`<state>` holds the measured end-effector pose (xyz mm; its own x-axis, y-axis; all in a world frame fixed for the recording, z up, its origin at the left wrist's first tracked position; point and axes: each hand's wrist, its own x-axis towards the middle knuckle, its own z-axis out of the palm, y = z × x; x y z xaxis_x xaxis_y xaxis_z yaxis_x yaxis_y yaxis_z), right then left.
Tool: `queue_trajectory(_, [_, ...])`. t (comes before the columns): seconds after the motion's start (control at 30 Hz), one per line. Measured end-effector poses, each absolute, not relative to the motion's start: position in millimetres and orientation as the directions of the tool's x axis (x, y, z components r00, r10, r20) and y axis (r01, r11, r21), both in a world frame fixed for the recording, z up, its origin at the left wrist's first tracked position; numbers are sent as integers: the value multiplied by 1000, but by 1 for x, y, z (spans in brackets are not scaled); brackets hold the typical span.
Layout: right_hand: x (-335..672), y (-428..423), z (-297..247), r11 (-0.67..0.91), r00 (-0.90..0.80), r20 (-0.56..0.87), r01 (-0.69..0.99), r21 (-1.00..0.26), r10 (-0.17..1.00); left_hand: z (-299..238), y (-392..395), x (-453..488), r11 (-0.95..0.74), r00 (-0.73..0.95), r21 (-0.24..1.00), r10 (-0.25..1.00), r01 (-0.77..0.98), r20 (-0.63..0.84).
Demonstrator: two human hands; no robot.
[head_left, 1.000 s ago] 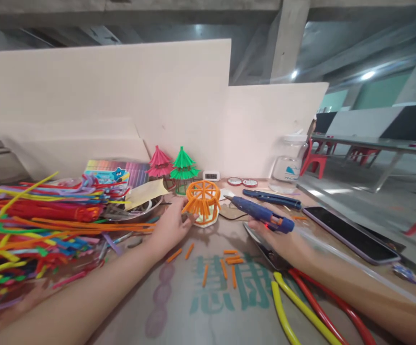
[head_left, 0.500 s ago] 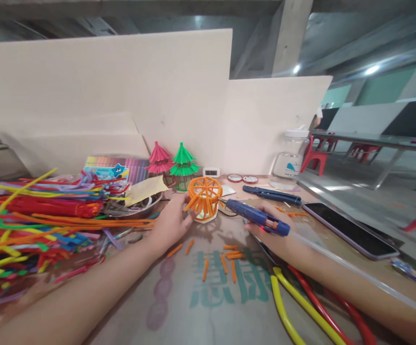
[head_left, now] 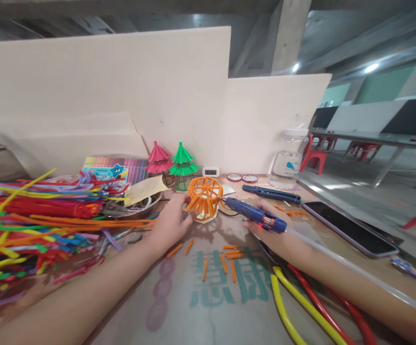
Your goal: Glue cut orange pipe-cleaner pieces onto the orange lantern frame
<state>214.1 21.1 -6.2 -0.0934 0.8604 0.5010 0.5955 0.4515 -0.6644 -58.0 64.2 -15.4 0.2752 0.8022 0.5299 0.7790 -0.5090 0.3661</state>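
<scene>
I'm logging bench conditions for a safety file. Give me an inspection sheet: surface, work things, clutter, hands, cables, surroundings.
Surface: brownish tabletop, green lettering on it.
Work things: orange model; blue glue gun, its nozzle at the model's right side; short orange pieces loose in front.
Clutter: heaped colored strips at left; phone at right; yellow handles and red handles near the right forearm.
Hands: left hand beside the model, contact unclear; right hand holding the glue gun.
Cables: thin dark curve beneath the nozzle, possibly a cord; unclear.
Surroundings: pale panel behind; red seats beyond, at right.
</scene>
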Motion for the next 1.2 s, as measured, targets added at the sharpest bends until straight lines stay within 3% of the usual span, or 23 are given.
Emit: queue_trajectory(1.2, [215, 23, -9, 431, -97, 471, 594, -679, 877, -15, 64, -58, -505, 284, 341, 802, 793, 525])
